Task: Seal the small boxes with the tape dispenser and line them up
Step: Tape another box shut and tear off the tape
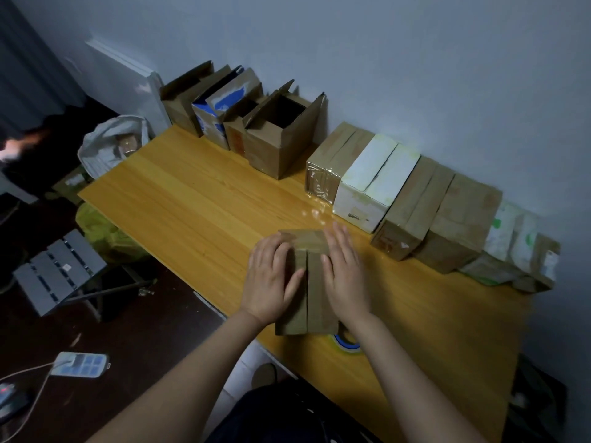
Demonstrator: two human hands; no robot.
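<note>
The person presses a small brown box down on the near part of the desk. The left hand lies on the left flap and the right hand on the right flap. Both hands are flat and relaxed; they grasp nothing and only push the 2 flaps down. The seam runs from near to far between the hands. At the far end of the box a shiny strip seems to cover the seam, but the near part looks bare.

To do this step well, the flaps should probably meet edge to edge, with no gap, before more tape goes on. 1 hand should keep them down while the other takes the tape dispenser. It lies at the near right corner of the box, partly hidden by the box and the right wrist, so only a blue and yellowish part shows. The tape should then be rubbed flat along the seam, so that no bubble lifts it.

At the far left of the desk stand 4 open boxes with their flaps up. The nearest one is dark inside, and what it holds cannot be seen. Along the wall at the right, about 6 closed boxes lie side by side in a row, some brown and some white.
</note>
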